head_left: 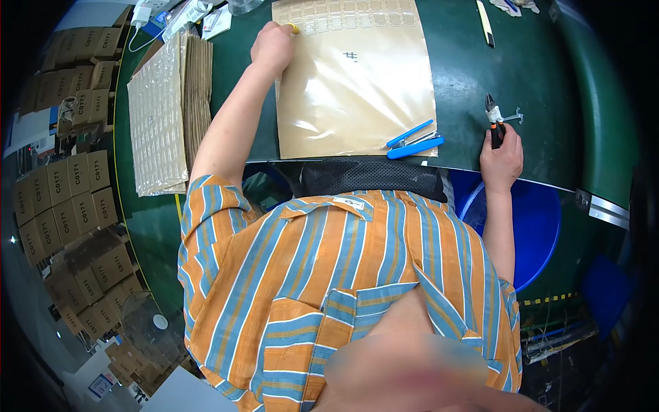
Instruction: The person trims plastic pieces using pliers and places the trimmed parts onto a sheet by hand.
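Note:
My left hand (273,47) is closed at the upper left edge of a brown paper sheet (353,89) in a clear, shiny cover. A small yellow thing (295,29) shows at its fingertips; I cannot make out what it is. Rows of clear rectangular pieces (350,15) lie along the sheet's far end. My right hand (502,159) is wrapped around the dark and orange handles of a pair of pliers (493,122), jaws pointing away from me. Beside the jaws lies a small pale plastic piece (515,117). A blue stapler (416,145) rests on the sheet's near right corner.
A stack of brown sheets (198,96) with clear pieces on top stands to the left on the green table (456,75). A cutter knife (485,24) lies at the far right. Below the table edge is a blue bin (542,233). Cartons (65,199) are piled at left.

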Demonstrator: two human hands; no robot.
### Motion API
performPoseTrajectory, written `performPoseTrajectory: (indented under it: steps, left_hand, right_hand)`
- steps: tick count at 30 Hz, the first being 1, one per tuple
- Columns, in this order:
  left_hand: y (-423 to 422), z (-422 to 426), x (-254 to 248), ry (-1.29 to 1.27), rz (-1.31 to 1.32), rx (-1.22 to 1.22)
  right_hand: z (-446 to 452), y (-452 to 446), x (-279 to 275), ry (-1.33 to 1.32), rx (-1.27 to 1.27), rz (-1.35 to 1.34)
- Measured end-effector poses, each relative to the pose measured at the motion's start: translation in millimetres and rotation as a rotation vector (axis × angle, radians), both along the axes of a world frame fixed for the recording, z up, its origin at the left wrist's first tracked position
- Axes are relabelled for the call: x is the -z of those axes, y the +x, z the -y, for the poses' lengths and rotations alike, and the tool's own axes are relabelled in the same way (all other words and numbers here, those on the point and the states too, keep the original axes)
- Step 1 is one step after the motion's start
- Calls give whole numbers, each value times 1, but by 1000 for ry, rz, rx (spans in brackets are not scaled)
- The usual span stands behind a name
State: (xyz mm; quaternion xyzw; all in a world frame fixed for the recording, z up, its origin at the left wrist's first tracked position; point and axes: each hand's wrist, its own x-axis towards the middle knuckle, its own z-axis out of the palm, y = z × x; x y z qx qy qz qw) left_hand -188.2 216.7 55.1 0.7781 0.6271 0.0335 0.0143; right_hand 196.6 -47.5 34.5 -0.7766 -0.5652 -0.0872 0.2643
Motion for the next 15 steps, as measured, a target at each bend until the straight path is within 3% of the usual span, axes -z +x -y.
performPoseTrajectory:
  steps: [8,10,12,15]
  left_hand:
    - [-1,8,6,30,93,-49]
    - [-20,-11,26,92,38,77]
    - [-20,-6,30,189,308,5]
    - [-8,30,7,130,434,-82]
  right_hand:
    - [-1,0,-1,9,-3,30]
    - [1,1,-5,-6,-28,-117]
    - [3,6,-14,68,40,-255]
    - [2,38,-17,97,238,-406]
